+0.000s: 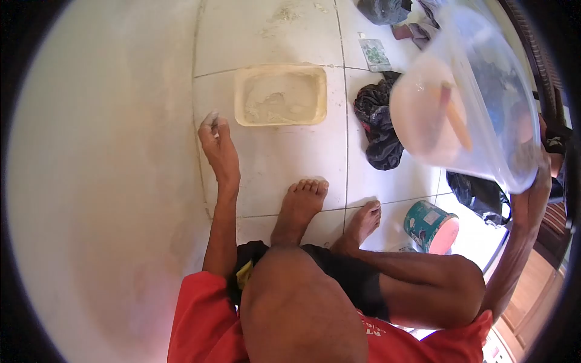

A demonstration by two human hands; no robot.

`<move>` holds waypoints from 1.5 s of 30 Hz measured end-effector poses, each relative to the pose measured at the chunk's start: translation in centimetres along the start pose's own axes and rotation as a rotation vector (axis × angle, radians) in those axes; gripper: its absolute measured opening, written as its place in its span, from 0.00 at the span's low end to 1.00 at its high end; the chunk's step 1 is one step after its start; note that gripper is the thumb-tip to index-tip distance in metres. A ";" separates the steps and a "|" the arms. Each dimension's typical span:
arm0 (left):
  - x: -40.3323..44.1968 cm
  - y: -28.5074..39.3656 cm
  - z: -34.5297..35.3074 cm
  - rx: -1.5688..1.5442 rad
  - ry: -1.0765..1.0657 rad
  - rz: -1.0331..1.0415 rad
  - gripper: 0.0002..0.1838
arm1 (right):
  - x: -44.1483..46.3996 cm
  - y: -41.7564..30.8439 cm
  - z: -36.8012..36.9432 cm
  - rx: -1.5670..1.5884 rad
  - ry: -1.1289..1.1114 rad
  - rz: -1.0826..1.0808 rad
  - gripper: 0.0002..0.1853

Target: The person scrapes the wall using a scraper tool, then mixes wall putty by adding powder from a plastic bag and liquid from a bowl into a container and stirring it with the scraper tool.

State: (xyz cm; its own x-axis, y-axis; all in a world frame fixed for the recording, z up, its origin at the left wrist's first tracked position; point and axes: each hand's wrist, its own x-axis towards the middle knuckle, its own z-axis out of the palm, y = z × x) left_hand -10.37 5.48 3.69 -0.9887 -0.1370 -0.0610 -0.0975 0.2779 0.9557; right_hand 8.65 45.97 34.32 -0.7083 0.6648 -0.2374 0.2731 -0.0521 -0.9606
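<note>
My right hand grips the rim of a large translucent plastic tub, which is lifted and tilted at the right. Through its wall shows a long yellow-orange piece with a dark red end; I cannot tell what it is. My left hand hangs beside the wall, fingers loosely bent and pale at the tips, with nothing visible in it. Just beyond it on the tiles stands a cream rectangular basin with whitish paste or powder inside.
A smooth, pale wall runs along the left. Black plastic bags lie on the tiles near the tub. A green bucket lies on its side by my right foot. A green-patterned packet lies further off.
</note>
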 end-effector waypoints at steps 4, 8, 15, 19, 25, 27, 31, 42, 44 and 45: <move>0.7 -0.9 0.1 -0.064 -0.076 -0.194 0.20 | -3.1 3.6 1.2 -0.074 -0.037 0.075 0.25; 0.7 -0.2 0.8 -0.102 -0.204 -0.272 0.18 | -5.2 8.2 2.3 -0.104 -0.099 0.172 0.25; 1.0 -0.1 1.2 -0.173 -0.193 -0.262 0.16 | -10.2 14.5 4.4 -0.124 -0.231 0.358 0.26; 1.7 0.8 0.9 -0.281 -0.258 -0.300 0.15 | -12.7 16.9 5.2 -0.124 -0.310 0.450 0.26; 2.5 3.0 0.1 -0.345 -0.238 -0.422 0.10 | -17.0 19.7 6.1 -0.130 -0.474 0.582 0.27; 2.7 2.6 0.0 -0.338 -0.246 -0.465 0.09 | -18.5 20.4 6.3 -0.131 -0.542 0.625 0.27; 2.5 2.2 0.1 -0.402 -0.219 -0.498 0.08 | -21.0 21.6 7.3 -0.136 -0.684 0.694 0.27; 0.5 0.4 3.1 -0.619 -0.110 -0.393 0.10 | -24.1 24.9 12.5 -0.075 -0.785 0.810 0.28; 0.8 0.6 3.5 -0.592 -0.106 -0.328 0.11 | -23.6 25.0 12.7 -0.060 -0.722 0.821 0.28; 1.0 1.2 3.5 -0.550 -0.111 -0.256 0.11 | -23.1 25.0 12.4 -0.063 -0.684 0.817 0.28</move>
State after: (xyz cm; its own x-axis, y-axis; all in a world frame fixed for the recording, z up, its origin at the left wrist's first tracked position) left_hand -11.87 8.99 3.73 -0.9504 -0.0261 -0.3098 -0.2898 -0.2863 0.9133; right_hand 23.73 20.06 13.94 -0.5047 -0.1149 -0.8556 0.8497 -0.2411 -0.4689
